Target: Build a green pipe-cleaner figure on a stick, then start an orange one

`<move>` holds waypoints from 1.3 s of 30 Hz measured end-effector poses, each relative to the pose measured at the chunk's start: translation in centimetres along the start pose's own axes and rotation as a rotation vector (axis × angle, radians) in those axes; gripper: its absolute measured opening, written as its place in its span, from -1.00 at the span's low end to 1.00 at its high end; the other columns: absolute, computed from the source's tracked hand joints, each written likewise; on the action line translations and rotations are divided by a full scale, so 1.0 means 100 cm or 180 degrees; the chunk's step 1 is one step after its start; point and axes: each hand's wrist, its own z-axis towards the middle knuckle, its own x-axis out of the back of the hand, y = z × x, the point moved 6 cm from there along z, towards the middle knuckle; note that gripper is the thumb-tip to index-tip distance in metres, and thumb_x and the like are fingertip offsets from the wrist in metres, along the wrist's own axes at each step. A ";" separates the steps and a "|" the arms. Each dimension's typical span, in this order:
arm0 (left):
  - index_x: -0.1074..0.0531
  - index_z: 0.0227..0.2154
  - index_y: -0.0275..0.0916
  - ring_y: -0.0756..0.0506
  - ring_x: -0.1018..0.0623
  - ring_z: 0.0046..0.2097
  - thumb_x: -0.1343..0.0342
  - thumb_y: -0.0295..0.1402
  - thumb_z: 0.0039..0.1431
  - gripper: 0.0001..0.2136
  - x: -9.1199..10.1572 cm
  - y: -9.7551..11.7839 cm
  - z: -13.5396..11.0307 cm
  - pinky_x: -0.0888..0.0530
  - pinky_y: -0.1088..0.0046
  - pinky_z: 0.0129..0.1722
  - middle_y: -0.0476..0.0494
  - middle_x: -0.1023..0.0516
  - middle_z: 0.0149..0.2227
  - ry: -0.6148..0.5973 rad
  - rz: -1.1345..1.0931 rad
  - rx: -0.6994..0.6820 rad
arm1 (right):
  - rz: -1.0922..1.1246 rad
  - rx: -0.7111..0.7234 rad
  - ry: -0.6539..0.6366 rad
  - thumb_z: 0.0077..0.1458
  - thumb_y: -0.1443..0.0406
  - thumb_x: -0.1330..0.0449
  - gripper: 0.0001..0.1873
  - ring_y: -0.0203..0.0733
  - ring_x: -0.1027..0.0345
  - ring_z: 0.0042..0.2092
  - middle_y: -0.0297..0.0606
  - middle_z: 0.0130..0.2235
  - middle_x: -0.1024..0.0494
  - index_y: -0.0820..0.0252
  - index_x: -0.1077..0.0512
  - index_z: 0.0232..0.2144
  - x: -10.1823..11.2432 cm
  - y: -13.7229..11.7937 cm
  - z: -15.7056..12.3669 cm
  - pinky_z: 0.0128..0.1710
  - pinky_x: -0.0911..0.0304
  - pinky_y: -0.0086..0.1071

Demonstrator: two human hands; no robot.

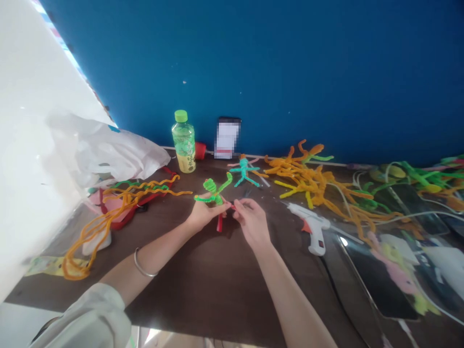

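Note:
Held over the middle of the table is a green pipe-cleaner figure (210, 185) with raised arms and red lower parts. My left hand (203, 212) is closed around its body, the thumb lying across it. At the figure's right side, my right hand (250, 217) pinches one of its red ends between thumb and fingertips. Another red end (219, 223) hangs down below my left hand. Just behind my hands stands a turquoise pipe-cleaner figure (244, 169) with an orange top.
A green-capped bottle (184, 145) and a propped phone (227, 137) stand at the back. Orange pipe-cleaner figures (311, 181) are heaped on the right, near a white glue gun (311, 224) and a dark tablet (377, 275). Left lie loose orange pipe cleaners (125, 203) and a plastic bag (123, 150).

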 end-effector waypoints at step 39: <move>-0.39 -0.47 -0.34 0.19 -0.20 -0.70 -0.30 -0.38 -0.27 -0.74 0.008 -0.015 0.007 -0.12 0.70 -0.71 0.14 -0.23 -0.73 0.0190 -0.0960 0.0777 | -0.2000 0.2058 -0.0544 0.05 0.27 -0.10 -0.76 -0.17 -0.46 -0.26 -0.19 -0.26 -0.56 0.17 -0.40 -0.19 -0.008 -0.038 -0.015 -0.18 -0.35 -0.25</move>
